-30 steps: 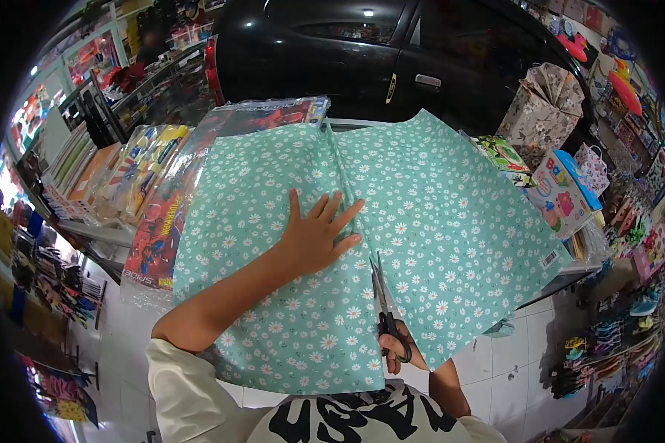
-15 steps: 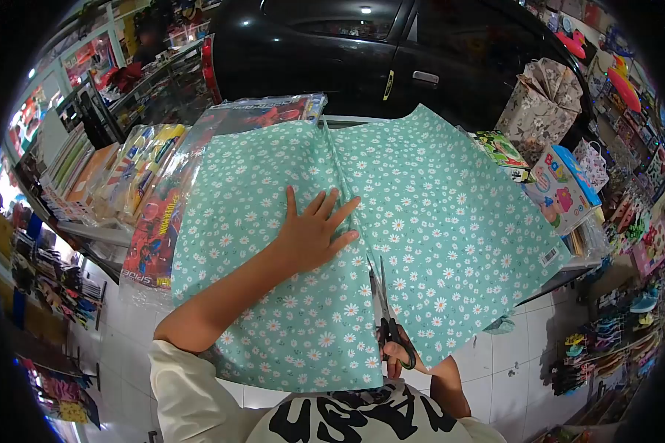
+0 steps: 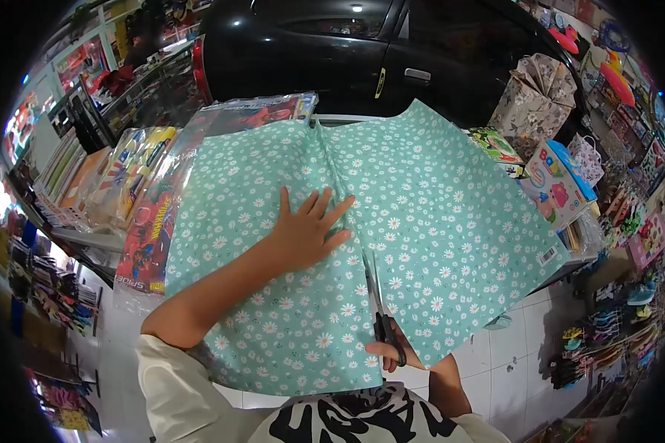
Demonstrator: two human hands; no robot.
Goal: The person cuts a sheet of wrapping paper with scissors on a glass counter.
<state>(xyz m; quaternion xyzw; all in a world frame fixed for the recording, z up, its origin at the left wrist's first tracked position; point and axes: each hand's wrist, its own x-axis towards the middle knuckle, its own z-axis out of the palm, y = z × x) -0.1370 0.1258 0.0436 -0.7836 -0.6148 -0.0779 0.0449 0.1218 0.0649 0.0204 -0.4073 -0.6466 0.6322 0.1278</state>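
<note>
A large sheet of green wrapping paper (image 3: 451,221) with white daisies lies in front of me, with a slit running up from its near edge. My left hand (image 3: 307,232) rests flat on the sheet left of the slit, fingers spread. Black-handled scissors (image 3: 377,295) point away from me in the slit, their tips slightly parted. Wrapped around the handles is my right hand (image 3: 393,348), partly hidden by the paper and the handles. A raised crease runs from near the blades to the far edge. The right-hand part carries a barcode label (image 3: 546,255).
Plastic-wrapped Spider-Man packs (image 3: 149,236) lie under the sheet's left side. Farther left sit bagged goods (image 3: 129,166). At right stand a colourful box (image 3: 558,184) and a floral paper bag (image 3: 536,100). A black car (image 3: 310,59) is just beyond the table.
The scissors' handles and blades have come closer together, and my right thumb now shows left of the handles. My left hand stays at the same place on the paper.
</note>
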